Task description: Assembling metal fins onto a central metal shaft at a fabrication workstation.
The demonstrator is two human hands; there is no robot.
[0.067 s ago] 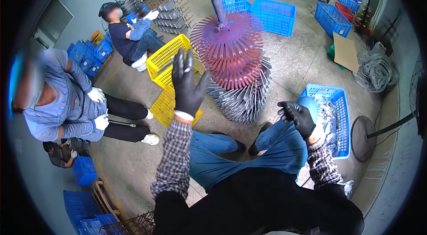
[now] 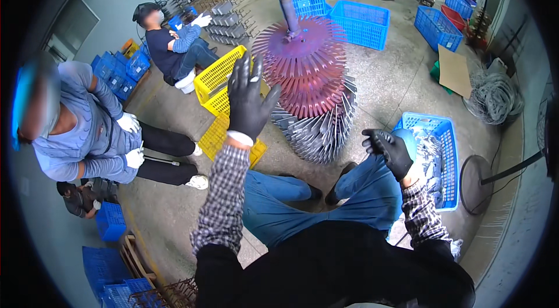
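My left hand (image 2: 249, 98), in a black glove, is raised in front of the yellow crate (image 2: 218, 78), with its fingers stretched and spread and nothing in them. Beyond it stands a tall rack (image 2: 300, 46) on a metal pole, its stacked tiers of flat prongs reddish purple above. Grey metal pieces (image 2: 317, 139) fan out around its lower part. Over my right knee hovers my right hand (image 2: 391, 153), also black-gloved, its fingers loosely bent and apart, with no object visible in them. Close beside that hand is a blue crate (image 2: 448, 162) holding many small metal parts (image 2: 430, 159).
A person (image 2: 87, 121) in white gloves stands at left, holding a thin rod; another person (image 2: 174, 46) sits behind. Blue crates (image 2: 361, 22) are beyond the rack. At right are a wire coil (image 2: 494, 95), cardboard (image 2: 454, 72) and a round stand base (image 2: 474, 182).
My left hand has risen slightly, still spread. My right hand stays almost in place. The whole view has shifted a little.
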